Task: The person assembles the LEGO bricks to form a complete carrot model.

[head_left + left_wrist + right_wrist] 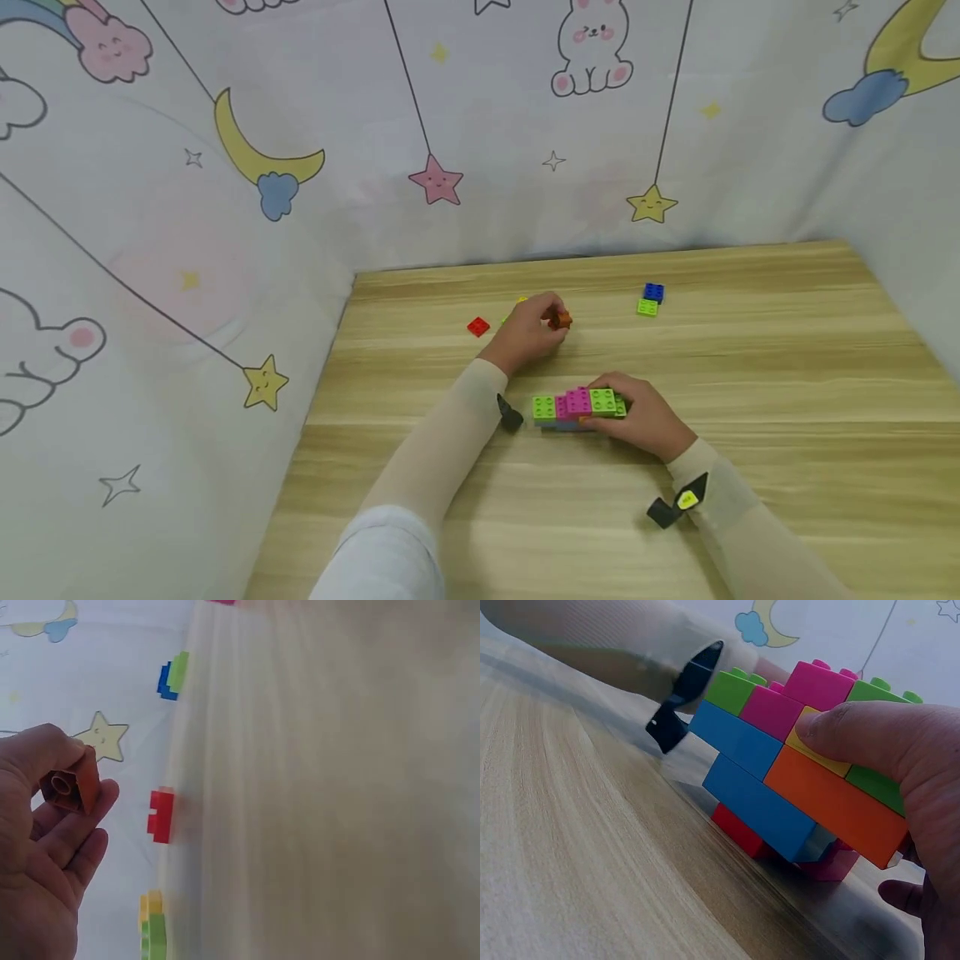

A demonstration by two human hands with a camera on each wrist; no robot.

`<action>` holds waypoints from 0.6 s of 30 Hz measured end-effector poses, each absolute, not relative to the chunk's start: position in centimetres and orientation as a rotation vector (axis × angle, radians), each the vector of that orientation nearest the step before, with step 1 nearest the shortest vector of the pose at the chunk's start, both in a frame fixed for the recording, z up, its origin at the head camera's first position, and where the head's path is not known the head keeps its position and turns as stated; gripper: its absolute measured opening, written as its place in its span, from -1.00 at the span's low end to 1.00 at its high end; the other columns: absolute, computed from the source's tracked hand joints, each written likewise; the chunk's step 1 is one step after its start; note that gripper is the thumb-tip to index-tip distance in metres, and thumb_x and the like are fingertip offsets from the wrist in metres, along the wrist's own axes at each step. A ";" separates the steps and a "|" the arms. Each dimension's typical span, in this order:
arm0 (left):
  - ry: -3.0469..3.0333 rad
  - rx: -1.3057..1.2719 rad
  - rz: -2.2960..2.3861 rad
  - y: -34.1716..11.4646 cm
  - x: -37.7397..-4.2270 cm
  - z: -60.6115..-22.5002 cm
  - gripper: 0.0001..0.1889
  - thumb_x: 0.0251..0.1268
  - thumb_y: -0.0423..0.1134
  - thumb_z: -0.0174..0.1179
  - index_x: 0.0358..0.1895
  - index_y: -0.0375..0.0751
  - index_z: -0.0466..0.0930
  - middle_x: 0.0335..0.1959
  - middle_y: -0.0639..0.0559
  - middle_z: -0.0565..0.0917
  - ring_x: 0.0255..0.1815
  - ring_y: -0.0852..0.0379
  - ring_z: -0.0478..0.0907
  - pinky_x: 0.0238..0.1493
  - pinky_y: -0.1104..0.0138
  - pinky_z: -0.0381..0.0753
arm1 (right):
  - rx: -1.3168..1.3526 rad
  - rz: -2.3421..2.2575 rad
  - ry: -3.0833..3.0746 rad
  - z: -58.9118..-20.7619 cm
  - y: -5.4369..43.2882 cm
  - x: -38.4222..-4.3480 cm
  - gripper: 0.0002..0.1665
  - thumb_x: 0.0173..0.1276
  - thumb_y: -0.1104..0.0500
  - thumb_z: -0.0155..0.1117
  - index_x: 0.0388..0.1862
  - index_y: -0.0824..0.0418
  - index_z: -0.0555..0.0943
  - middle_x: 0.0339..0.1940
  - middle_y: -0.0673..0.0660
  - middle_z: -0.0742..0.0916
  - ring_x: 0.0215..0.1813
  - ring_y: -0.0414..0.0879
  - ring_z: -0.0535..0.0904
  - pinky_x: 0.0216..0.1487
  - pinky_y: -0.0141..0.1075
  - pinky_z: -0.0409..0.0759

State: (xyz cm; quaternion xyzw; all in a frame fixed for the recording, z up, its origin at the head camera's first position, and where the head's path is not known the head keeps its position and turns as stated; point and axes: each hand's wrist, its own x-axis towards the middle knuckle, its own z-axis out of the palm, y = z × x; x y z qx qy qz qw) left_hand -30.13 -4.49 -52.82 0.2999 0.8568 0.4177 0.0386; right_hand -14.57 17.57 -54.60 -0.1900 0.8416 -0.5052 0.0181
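My left hand [527, 335] is over the far middle of the table, pinching a small orange toy brick [562, 320] between thumb and fingers. In the left wrist view the brick's hollow underside [63, 782] faces the camera. Nearer to me, my right hand [647, 417] grips the right end of a built stack of toy bricks [579, 403]. Seen from the right wrist, the stack has lime green and pink bricks on top, blue and orange [832, 806] ones below, and red and pink at the bottom. The thumb presses a yellow brick [814, 746]. Whether the stack touches the table cannot be told.
Left of my left hand lies a red brick [478, 327]. A yellow brick [522, 299] beside a green one is partly hidden behind that hand. Farther right, a blue brick [654, 292] and a lime green brick [647, 307] sit together. A printed cloth [495, 225] borders the wooden table.
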 end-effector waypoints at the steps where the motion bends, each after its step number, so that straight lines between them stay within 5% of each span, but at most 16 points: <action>1: 2.628 0.897 1.328 -4.9 -29.7 -52.7 -0.79 0.36 -0.22 0.40 -0.07 0.05 0.56 -0.14 0.24 0.66 -0.02 0.22 0.61 0.11 0.22 0.63 | -0.588 -1.563 2.616 -54.6 17.6 -14.5 -0.54 0.17 0.08 0.67 0.03 -0.03 0.69 0.05 -0.04 0.75 -0.01 -0.13 0.65 0.04 -0.22 0.62; 10: 2.476 0.751 1.710 -8.1 -24.5 -52.5 -0.62 0.31 -0.24 0.45 0.16 -0.19 0.69 0.00 0.09 0.71 0.01 0.06 0.62 0.17 0.06 0.64 | -0.588 -1.549 2.631 -54.6 17.5 -14.6 -0.55 0.17 0.03 0.66 0.02 -0.04 0.69 0.03 -0.05 0.76 -0.03 -0.11 0.67 0.01 -0.20 0.63; 18: 2.230 0.799 1.938 -8.8 -20.1 -52.8 -0.71 0.25 -0.34 0.48 0.01 -0.19 0.67 0.01 -0.02 0.70 0.02 0.06 0.66 0.22 -0.01 0.61 | -0.615 -1.537 2.659 -54.9 17.4 -14.8 -0.55 0.18 0.06 0.66 0.03 -0.02 0.69 0.03 -0.03 0.75 -0.04 -0.11 0.65 -0.02 -0.23 0.64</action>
